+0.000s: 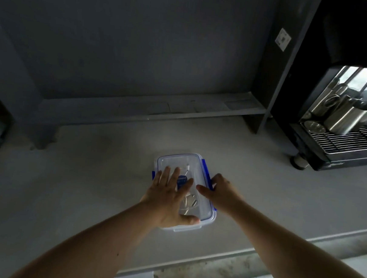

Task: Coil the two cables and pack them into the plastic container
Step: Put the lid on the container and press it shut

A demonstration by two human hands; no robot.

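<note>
1. A clear plastic container (198, 162) with a transparent lid (176, 162) edged in blue sits just below the middle of the frame on a pale grey surface (85, 185).
2. The left hand (168, 195) lies flat on the lid, fingers spread and pointing toward the top of the frame, thumb stretched along the near end of the container. It presses down and grips nothing.
3. The right hand (220, 190) is at the container's right long side, beside the blue side latch (206, 172). Its thumb reaches over the lid edge, and the other fingers curl down along the side; whether they actually clasp the latch cannot be told.
4. Through the lid, pale coiled cables (189, 202) show inside the container, near its lower end. A white connector (186, 167) shows nearer the far end, and a blue label (182, 180) lies between the left hand's fingers.
5. Another blue latch (153, 174) peeks out at the container's left side, just beside the left hand's little finger.
6. At the right edge of the frame, well apart from the container, stands a dark machine with a metal drip grate (351, 140); steel cups (344, 117) rest on it.
7. A grey wall (141, 46) fills the upper part of the frame, with a small white wall plate (283, 39) at upper right.
</note>
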